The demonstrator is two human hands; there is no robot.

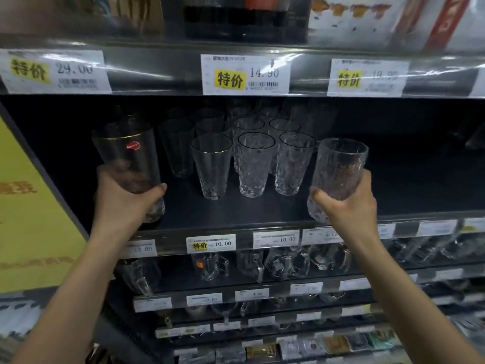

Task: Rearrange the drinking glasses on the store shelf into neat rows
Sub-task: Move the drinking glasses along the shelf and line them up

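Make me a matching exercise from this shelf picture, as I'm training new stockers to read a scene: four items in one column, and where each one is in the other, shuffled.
Items
1. glass with red sticker
2. plain-rimmed textured glass
3. gold-rimmed textured glass
4. handled mugs

Places
A. standing on the dark shelf, left end of the front row of three
B. gripped by the right hand
C. on the lower shelf
D. gripped by the left hand

Pairs: 1-D, 2-B, 3-A, 4-C
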